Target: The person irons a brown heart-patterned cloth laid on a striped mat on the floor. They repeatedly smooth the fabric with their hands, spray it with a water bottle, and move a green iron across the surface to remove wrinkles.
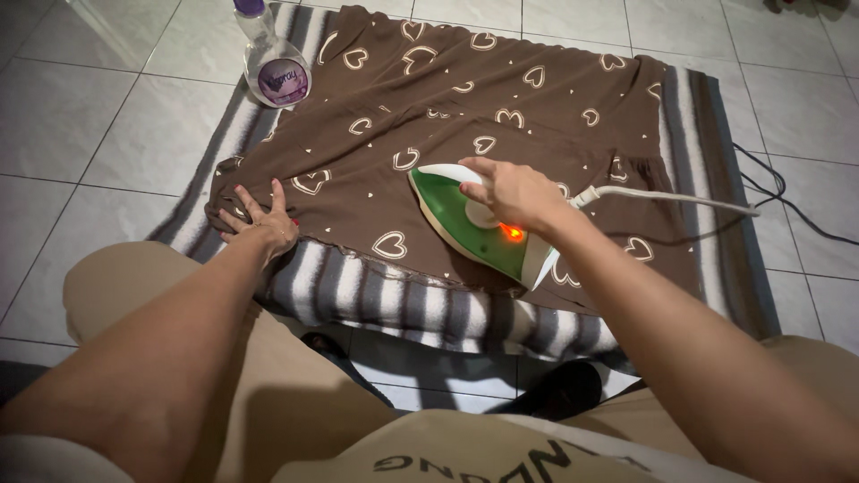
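The floor is laid with pale glossy tiles with dark grout lines. A grey-and-white striped blanket lies flat on the tiles and serves as the pressing surface. A brown garment printed with cream heart outlines is spread across the blanket and covers most of it.

The right hand is closed around the handle of a green-and-white iron. The iron rests soleplate-down on the garment, near its front edge, nose pointing to the left. An orange indicator lamp glows on the iron body just under the hand. A white cord runs from the iron's heel off to the right.

The left hand is open, fingers spread, palm pressed flat on the garment's left corner, well apart from the iron.

A clear spray bottle with a purple cap and label stands at the far left edge of the blanket.
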